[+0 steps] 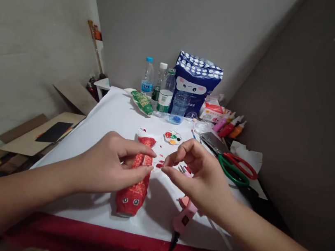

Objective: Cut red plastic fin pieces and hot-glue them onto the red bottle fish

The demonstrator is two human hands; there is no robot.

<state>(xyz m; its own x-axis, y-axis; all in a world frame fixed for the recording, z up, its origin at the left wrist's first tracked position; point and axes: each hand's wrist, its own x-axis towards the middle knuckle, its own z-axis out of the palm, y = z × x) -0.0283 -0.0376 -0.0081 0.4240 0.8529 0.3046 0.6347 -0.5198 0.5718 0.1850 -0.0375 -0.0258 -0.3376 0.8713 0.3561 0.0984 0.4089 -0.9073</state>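
My left hand hovers over a red fish figure with two eyes stuck on its near end. Its thumb and forefinger are apart, with nothing visible between them. My right hand faces it, fingers curled and the thumb tip close to the fingertips; anything pinched there is too small to make out. Small red scraps lie on the white sheet just beyond the fingertips. Below my right hand lies a pink glue gun with a black cord, partly hidden by that hand.
A flower-shaped paint palette sits mid-table. Behind it stand plastic bottles, a green fish figure and a blue bag. At right are paint tubes and scissors. Cardboard lies left of the table.
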